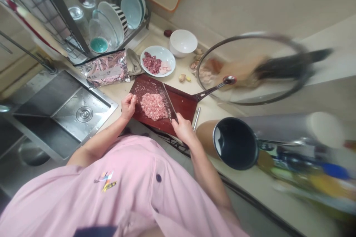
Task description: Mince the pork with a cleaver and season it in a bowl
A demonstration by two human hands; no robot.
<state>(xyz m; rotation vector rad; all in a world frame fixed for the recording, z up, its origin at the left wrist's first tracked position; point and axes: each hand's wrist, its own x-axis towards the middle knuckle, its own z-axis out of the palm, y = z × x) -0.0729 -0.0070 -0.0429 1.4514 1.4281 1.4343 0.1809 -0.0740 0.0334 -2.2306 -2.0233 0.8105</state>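
A dark red cutting board point(182, 105) lies on the counter in front of me, with a heap of minced meat point(154, 106) on it. My right hand point(183, 127) is closed on the handle of a cleaver, whose blade point(168, 99) stands along the right side of the mince. Bits of meat cling around the blade. At the board's left edge my left hand point(129, 106) is closed, thumb on top, gripping the board. Beyond the board a white plate point(158, 49) holds diced dark red meat point(151, 63) and pale pieces point(165, 68).
A steel sink point(75, 113) is at left, a foil bag point(107, 68) behind it. A dish rack point(133, 39) holds bowls. A white bowl point(183, 43) and ginger pieces point(182, 77) sit behind the board. Right are a large glass lid point(236, 102), a dark-lined pot point(236, 143) and blurred bottles.
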